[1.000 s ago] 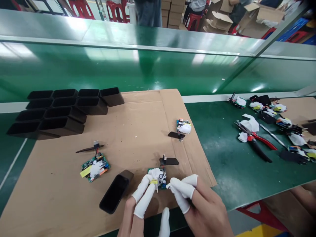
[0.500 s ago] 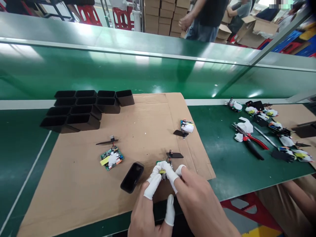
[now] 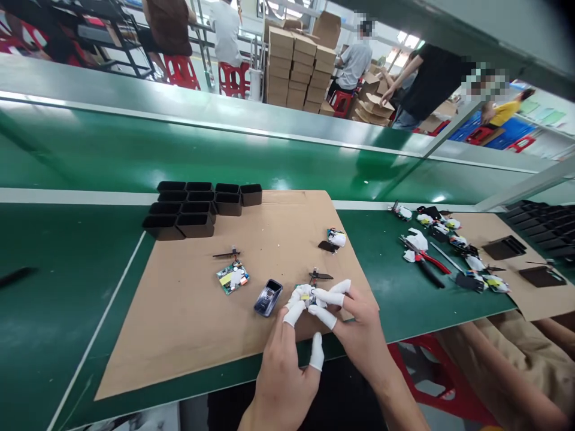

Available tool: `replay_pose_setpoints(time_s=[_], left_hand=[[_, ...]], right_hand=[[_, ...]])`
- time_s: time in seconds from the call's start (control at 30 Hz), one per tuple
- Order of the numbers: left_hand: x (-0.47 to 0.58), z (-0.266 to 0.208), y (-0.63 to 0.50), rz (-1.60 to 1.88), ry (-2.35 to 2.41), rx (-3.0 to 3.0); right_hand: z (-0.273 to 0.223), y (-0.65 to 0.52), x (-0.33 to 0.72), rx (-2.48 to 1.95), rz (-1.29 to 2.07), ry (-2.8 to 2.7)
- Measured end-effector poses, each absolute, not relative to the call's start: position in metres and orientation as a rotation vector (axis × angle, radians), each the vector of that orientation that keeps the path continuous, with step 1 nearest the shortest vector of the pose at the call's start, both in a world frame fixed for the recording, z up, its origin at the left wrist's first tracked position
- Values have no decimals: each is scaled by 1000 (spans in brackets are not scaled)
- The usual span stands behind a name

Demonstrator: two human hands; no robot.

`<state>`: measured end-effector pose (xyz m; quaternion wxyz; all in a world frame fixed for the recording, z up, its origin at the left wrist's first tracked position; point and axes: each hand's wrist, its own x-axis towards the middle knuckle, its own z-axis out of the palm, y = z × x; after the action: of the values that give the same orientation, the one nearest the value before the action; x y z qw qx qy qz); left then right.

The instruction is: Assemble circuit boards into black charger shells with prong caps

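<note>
A small circuit board (image 3: 306, 297) with yellow tape and white glue lies at the cardboard's front right, partly covered by my fingers. A black plate with a plug part (image 3: 320, 275) joins it at the back. My left hand (image 3: 287, 365) grips the board's left side with white-cotted fingertips; its thumb stands away below. My right hand (image 3: 357, 323) pinches the board's right edge between index finger and thumb, its other fingers raised. Left of the board lies a glossy black shell (image 3: 268, 298). Another glued board (image 3: 232, 276) lies farther left, and a third (image 3: 336, 237) is behind.
Black open cases (image 3: 196, 225) stand in rows at the cardboard's (image 3: 188, 335) back left. Red-handled pliers (image 3: 426, 263), a metal rod (image 3: 447, 256) and several glued boards (image 3: 496, 283) lie right. A seated person's arm (image 3: 498, 371) is near right; a green partition (image 3: 278, 155) runs behind.
The camera view has swung up and shifted, so the table things appear higher and smaller. My right hand's fingers have spread from their bunched hold to the board's right side.
</note>
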<state>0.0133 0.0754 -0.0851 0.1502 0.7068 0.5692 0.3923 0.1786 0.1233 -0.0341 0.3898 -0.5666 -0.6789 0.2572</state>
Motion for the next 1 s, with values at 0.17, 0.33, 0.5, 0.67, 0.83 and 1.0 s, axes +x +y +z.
replay_pose_setpoints(time_s=[0.17, 0.33, 0.5, 0.67, 0.83, 1.0], left_hand=[[11, -91, 71, 1122, 1642, 1990], [10, -96, 69, 1168, 1586, 1923], [7, -91, 72, 1152, 1514, 1892], [5, -89, 73, 1133, 1509, 1868], [4, -87, 72, 1113, 1508, 1909], [7, -84, 74, 1138, 1565, 1932]], right_hand=[[-41, 121, 174, -1500, 721, -1707], [-53, 119, 165, -1496, 699, -1643], [-57, 117, 162, -1490, 677, -1625], [-56, 110, 173, -1445, 612, -1794], [-53, 114, 178, -1377, 518, -1939], [-46, 118, 177, -1344, 589, -1916]])
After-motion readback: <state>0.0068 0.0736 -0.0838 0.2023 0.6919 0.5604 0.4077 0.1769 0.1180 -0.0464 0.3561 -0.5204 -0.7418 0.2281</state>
